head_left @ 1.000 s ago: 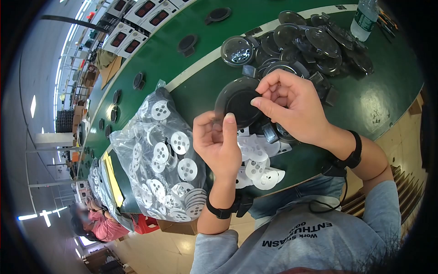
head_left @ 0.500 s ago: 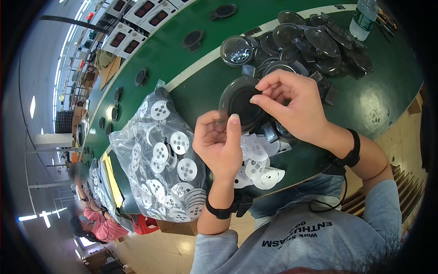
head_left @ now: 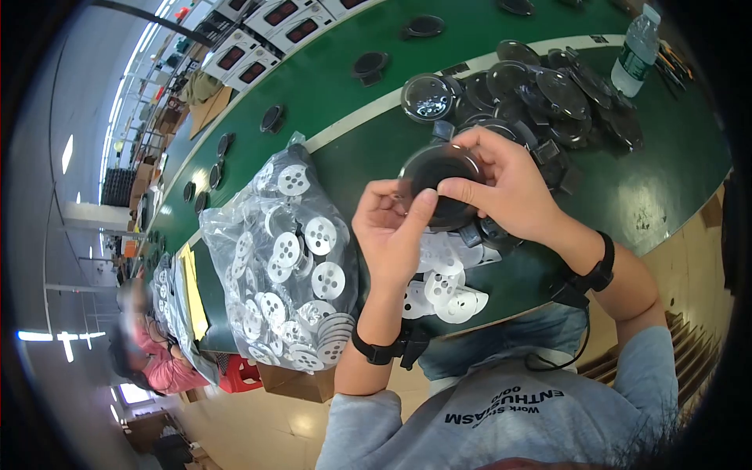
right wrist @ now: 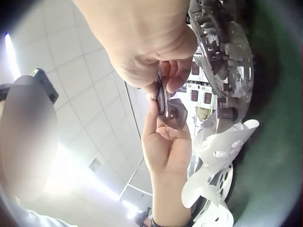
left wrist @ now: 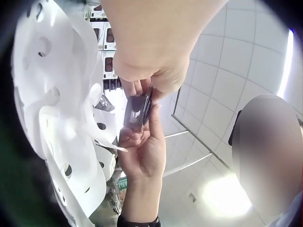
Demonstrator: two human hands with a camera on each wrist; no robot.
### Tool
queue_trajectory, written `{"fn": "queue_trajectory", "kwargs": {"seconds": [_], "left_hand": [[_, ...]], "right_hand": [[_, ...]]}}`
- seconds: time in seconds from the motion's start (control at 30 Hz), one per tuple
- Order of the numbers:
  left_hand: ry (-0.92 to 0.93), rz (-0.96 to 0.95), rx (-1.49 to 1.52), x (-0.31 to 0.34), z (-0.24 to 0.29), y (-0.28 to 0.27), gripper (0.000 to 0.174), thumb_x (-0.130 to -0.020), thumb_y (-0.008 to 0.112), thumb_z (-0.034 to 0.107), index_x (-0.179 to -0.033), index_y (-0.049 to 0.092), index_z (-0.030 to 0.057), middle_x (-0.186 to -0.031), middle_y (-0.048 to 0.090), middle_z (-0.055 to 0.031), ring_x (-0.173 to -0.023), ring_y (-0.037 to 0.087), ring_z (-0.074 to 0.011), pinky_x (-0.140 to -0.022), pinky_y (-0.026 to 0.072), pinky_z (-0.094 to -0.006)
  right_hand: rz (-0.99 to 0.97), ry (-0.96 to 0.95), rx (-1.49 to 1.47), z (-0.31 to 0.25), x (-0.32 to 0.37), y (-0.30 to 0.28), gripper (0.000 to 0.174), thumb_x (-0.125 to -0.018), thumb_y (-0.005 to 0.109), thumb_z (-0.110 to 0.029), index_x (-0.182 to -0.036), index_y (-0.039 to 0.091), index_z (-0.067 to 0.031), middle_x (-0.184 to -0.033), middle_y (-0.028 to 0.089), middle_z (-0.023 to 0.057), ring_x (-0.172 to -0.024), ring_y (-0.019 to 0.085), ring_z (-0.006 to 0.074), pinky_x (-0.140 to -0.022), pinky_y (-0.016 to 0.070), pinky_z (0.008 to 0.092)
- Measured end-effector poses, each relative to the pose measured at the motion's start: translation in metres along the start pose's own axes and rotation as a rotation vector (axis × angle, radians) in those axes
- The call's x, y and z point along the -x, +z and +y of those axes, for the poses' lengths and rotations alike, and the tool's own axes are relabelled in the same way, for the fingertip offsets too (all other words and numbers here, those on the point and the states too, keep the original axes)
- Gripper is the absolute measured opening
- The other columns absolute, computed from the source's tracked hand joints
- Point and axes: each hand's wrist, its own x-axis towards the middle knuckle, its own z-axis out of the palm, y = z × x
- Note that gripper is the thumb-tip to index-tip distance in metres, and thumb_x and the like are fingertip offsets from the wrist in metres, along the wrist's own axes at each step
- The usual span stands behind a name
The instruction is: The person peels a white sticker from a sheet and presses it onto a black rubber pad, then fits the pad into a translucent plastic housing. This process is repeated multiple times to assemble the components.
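Observation:
A round dark disc with a clear rim is held between both hands above the green table. The left hand grips its left edge, thumb on the face. From the right side, the right hand pinches it, thumb across the face and fingers behind. In the left wrist view the part is seen edge-on with a boxy dark piece at its back; the right wrist view shows the same part between the two hands. White perforated discs lie just below the hands.
A clear bag of white discs lies left of the hands. Behind them is a pile of dark round parts, with a water bottle to its right. More dark parts stand along the far strip. Another person sits far left.
The head view has shifted, so the scene sits lower and further right. The right thumb now lies further over the disc's face, and its fingers have moved behind the rim.

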Motion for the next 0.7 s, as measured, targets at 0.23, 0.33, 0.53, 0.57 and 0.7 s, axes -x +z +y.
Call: {"fn": "queue_trajectory", "kwargs": {"seconds": [0.23,0.33,0.53,0.57,0.7], "left_hand": [[0.045,-0.064,0.034,-0.003,0.006,-0.002,0.022,-0.088,0.071,-0.004,-0.106,0.059,-0.0016,-0.098,0.068,-0.0071,-0.087,0.063,-0.0095,-0.078,0.0526,-0.0234],[0.058,-0.092,0.013,-0.006,0.009,-0.002,0.024,-0.088,0.071,-0.004,-0.109,0.058,-0.0013,-0.099,0.067,-0.0067,-0.088,0.063,-0.0094,-0.078,0.0523,-0.0236],[0.114,-0.032,-0.069,-0.009,0.01,-0.003,0.026,-0.089,0.07,-0.005,-0.112,0.057,-0.0031,-0.103,0.067,-0.0093,-0.091,0.064,-0.0113,-0.08,0.0529,-0.0242],[0.125,-0.039,-0.093,-0.009,0.011,-0.003,0.026,-0.089,0.07,-0.004,-0.112,0.057,-0.0032,-0.101,0.067,-0.009,-0.091,0.065,-0.0117,-0.081,0.0531,-0.0244],[0.135,-0.032,-0.149,-0.001,0.02,0.007,0.029,-0.09,0.07,-0.001,-0.114,0.055,-0.0028,-0.107,0.065,-0.0086,-0.097,0.064,-0.0123,-0.083,0.0533,-0.0253]], "right_hand": [[-0.035,-0.051,0.066,-0.007,0.002,0.007,0.035,-0.081,0.079,-0.004,-0.108,0.058,0.0003,-0.094,0.071,0.0071,-0.082,0.066,0.0082,-0.069,0.0527,0.0236],[0.004,-0.131,0.082,0.001,0.002,0.01,0.039,-0.08,0.079,-0.002,-0.111,0.056,0.0002,-0.093,0.071,0.0069,-0.083,0.067,0.0089,-0.07,0.0537,0.0242],[-0.124,-0.07,-0.121,0.005,-0.001,0.004,0.048,-0.08,0.076,0.002,-0.123,0.055,-0.0017,-0.101,0.068,0.0058,-0.084,0.063,0.0072,-0.064,0.0528,0.0223],[-0.122,-0.067,-0.071,0.005,-0.002,0.002,0.049,-0.08,0.076,0.003,-0.123,0.055,-0.0019,-0.099,0.068,0.0053,-0.081,0.063,0.0066,-0.064,0.0524,0.0221],[-0.064,-0.166,0.025,0.012,-0.001,0.003,0.046,-0.08,0.075,0.004,-0.121,0.056,-0.0022,-0.093,0.068,0.0039,-0.073,0.06,0.0049,-0.064,0.0503,0.0224]]}}
